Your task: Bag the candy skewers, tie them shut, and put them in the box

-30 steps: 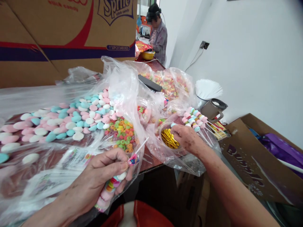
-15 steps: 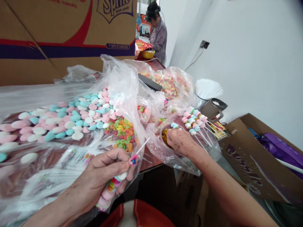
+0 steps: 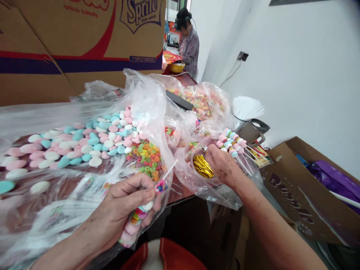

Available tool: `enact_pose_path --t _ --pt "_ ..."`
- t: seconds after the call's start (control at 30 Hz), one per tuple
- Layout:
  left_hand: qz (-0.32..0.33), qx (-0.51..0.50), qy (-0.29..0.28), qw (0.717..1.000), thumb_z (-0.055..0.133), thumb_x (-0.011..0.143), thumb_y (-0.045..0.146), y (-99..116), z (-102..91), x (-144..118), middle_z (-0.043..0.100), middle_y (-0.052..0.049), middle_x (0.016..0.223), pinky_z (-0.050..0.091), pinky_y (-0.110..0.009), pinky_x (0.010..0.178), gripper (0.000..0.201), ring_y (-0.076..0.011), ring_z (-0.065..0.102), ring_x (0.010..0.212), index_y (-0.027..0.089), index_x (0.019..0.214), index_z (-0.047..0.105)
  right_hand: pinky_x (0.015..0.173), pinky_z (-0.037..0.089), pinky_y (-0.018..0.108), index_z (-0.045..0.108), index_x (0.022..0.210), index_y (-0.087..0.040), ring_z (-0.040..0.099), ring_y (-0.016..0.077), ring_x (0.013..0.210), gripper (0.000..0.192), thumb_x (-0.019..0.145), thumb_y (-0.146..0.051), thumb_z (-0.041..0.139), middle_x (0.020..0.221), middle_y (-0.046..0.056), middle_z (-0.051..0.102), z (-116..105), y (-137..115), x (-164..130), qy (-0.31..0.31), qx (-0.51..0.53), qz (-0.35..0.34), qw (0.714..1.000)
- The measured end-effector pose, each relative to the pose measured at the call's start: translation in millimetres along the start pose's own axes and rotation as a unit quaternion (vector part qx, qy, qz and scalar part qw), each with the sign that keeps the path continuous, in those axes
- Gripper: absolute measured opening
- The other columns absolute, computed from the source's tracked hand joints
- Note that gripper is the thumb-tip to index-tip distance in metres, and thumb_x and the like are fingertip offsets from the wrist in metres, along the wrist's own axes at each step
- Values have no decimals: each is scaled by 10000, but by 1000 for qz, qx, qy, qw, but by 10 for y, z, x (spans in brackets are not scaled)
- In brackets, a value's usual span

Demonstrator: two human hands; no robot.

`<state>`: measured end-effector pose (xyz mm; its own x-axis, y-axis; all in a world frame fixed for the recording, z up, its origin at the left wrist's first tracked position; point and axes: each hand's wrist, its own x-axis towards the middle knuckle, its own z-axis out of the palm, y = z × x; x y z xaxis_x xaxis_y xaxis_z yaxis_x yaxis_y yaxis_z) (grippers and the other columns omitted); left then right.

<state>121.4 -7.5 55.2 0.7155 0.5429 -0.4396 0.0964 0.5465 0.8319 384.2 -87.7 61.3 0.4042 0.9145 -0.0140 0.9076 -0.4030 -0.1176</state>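
Note:
My left hand (image 3: 120, 210) grips a candy skewer (image 3: 137, 218) wrapped in a clear sleeve, thumb and forefinger pinching the sleeve's neck around the white stick (image 3: 170, 170). My right hand (image 3: 222, 165) hovers at the right edge of a clear tub of gold twist ties (image 3: 203, 167), fingers curled together. Whether a tie sits between them does not show. Several finished candy skewers (image 3: 232, 144) lie just beyond that hand.
Open plastic bags hold pastel disc candies (image 3: 92, 140) and coloured ring candies (image 3: 146, 157) on the brown table (image 3: 180, 195). A large cardboard box (image 3: 70, 37) stands behind. White sticks (image 3: 247, 107) and a grey cup (image 3: 253, 129) sit right; another person (image 3: 189, 41) works far back.
My right hand dipped onto the gold ties, then drew back to the right, uncovering them. My left hand has kept its hold on the wrapped skewer.

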Motion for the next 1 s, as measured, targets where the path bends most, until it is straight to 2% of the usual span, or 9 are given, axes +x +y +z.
enact_pose_path --t 0.07,0.1,0.17,0.23,0.37,0.57,0.7,0.8,1.0 --pt "10 -6 -17 1000 723 779 365 20 57 20 674 -43 624 265 -135 277 245 -49 396 327 170 702 596 658 388 256 538 847 -200 559 168 720 238 967 -217 333 777 30 618 7 -117 -74 46 100 -28 994" --pt "18 -8 -26 999 728 772 357 29 91 33 677 -45 629 274 -134 278 242 -60 429 341 168 695 598 663 395 243 520 814 -208 544 154 712 214 954 -224 359 758 10 594 16 -202 -119 70 184 -53 979" --pt "34 -9 -40 999 732 764 343 47 162 64 685 -51 650 282 -133 287 231 -87 498 384 166 691 602 660 404 226 494 757 -213 517 134 691 182 919 -223 412 715 -18 545 48 -401 -210 97 374 -105 916" --pt "49 -13 -47 998 717 774 331 58 217 92 685 -49 652 297 -141 301 217 -97 523 399 168 693 599 648 406 224 507 754 -208 488 123 658 165 902 -218 436 692 -30 520 90 -588 -279 75 476 -134 866" --pt "71 -24 -45 996 688 793 298 62 241 106 669 -38 632 351 -165 347 214 -100 541 411 163 672 575 627 409 218 542 788 -198 464 105 623 135 898 -216 465 697 -36 536 163 -778 -320 32 540 -139 829" --pt "48 -52 3 998 722 763 291 32 206 90 677 -34 631 294 -132 299 208 -96 530 393 170 722 558 552 448 185 587 796 -197 533 89 568 114 874 -194 504 645 -52 605 225 -832 -337 -78 631 -104 765" --pt "58 -59 36 996 744 742 291 28 221 72 663 -11 593 302 -127 285 223 -111 541 397 189 805 556 567 471 187 593 747 -192 572 90 576 148 872 -193 513 655 -44 629 273 -892 -365 -93 633 -100 762" --pt "61 -36 69 995 732 752 317 45 221 49 661 -8 596 274 -119 271 229 -97 508 387 184 754 545 582 464 198 605 775 -193 564 96 594 160 899 -246 517 675 -36 636 294 -915 -381 -83 632 -96 764" --pt "60 -17 119 991 717 747 343 31 217 81 656 1 594 248 -118 275 233 -87 474 379 194 774 542 576 408 190 581 723 -190 509 93 600 167 875 -181 512 669 -41 606 305 -942 -408 -12 540 -96 836"
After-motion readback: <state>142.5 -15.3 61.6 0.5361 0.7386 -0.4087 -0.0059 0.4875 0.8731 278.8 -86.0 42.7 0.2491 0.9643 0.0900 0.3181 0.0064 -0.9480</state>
